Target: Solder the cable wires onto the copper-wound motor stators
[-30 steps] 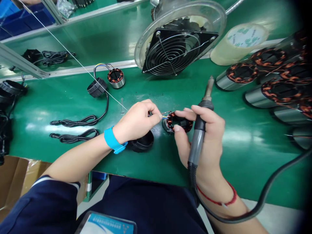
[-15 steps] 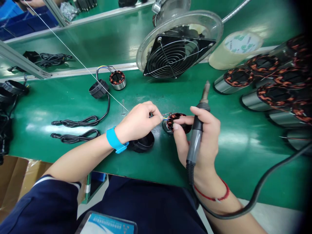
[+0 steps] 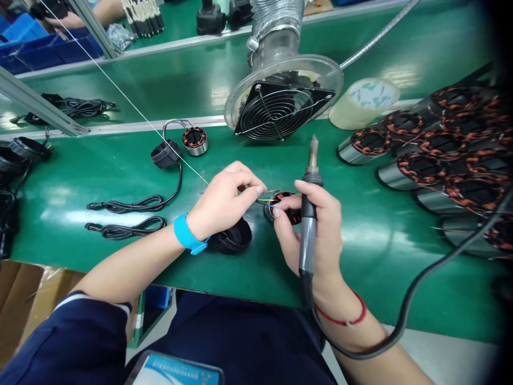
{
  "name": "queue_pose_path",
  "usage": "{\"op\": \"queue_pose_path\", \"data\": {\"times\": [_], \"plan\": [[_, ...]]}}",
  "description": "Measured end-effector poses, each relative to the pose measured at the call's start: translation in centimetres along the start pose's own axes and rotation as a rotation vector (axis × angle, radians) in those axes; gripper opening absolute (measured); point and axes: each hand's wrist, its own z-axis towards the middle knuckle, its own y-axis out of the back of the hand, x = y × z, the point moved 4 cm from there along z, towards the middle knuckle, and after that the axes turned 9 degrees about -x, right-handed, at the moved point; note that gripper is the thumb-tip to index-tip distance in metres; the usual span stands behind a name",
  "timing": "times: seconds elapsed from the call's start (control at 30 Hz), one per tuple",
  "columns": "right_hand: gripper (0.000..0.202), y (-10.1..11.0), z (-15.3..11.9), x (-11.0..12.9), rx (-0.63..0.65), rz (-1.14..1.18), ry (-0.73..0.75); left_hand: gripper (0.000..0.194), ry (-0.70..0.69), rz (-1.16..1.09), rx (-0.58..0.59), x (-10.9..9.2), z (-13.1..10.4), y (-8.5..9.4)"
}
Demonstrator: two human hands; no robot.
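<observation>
A soldering iron (image 3: 308,224) rests in my right hand (image 3: 320,230), its metal tip pointing up and away. My right thumb and index finger touch the thin wires at a wound stator (image 3: 295,215) on the green bench. Left of the stator, my left hand (image 3: 226,200) has its thumb and fingers pinched on a thin wire. A white strand (image 3: 140,113) runs from the upper left down to this hand. Just below the left hand lies a black round housing (image 3: 235,238), partly hidden by it.
Many stators (image 3: 452,182) crowd the right side. A fan in a clear hood (image 3: 280,109) hangs beyond my hands, beside a tape roll (image 3: 364,104). Black cables (image 3: 134,229) and another stator (image 3: 195,141) with a black ring (image 3: 165,154) lie left. A person's arm shows at top left.
The view has shifted somewhat. My right hand and the iron have moved slightly left, and the iron stands more upright. The blue and yellow wires between my hands look more spread apart.
</observation>
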Motion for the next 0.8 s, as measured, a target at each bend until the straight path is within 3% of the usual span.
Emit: {"op": "queue_pose_path", "data": {"times": [0.1, 0.2, 0.37, 0.47, 0.6, 0.7, 0.8], "plan": [[0.058, 0.0, 0.2, -0.1, -0.010, 0.066, -0.018, 0.018, -0.122, 0.002, 0.008, -0.4, -0.3, 0.0], [0.057, 0.0, 0.2, -0.2, -0.029, 0.114, -0.029, 0.017, -0.129, -0.041, 0.012, -0.2, -0.1, 0.2], [0.056, 0.0, -0.3, -0.6, -0.044, 0.098, -0.059, 0.020, -0.138, 0.116, -0.109, 0.4, 1.3, 3.5], [0.056, 0.0, -0.7, -1.0, -0.053, 0.078, -0.043, 0.018, -0.064, 0.352, -0.004, 1.9, 2.0, 4.2], [0.055, -0.1, -0.8, -1.1, -0.057, 0.032, 0.000, 0.014, 0.021, 0.548, 0.098, 4.9, 2.3, 2.8], [0.056, -0.1, -0.7, -1.0, -0.056, 0.039, 0.027, 0.010, -0.018, 0.442, 0.049, 4.8, 2.3, 2.0], [0.059, -0.1, -0.5, -0.7, -0.053, 0.100, 0.029, 0.011, -0.179, 0.192, 0.050, 2.3, 1.5, 1.9]]}}
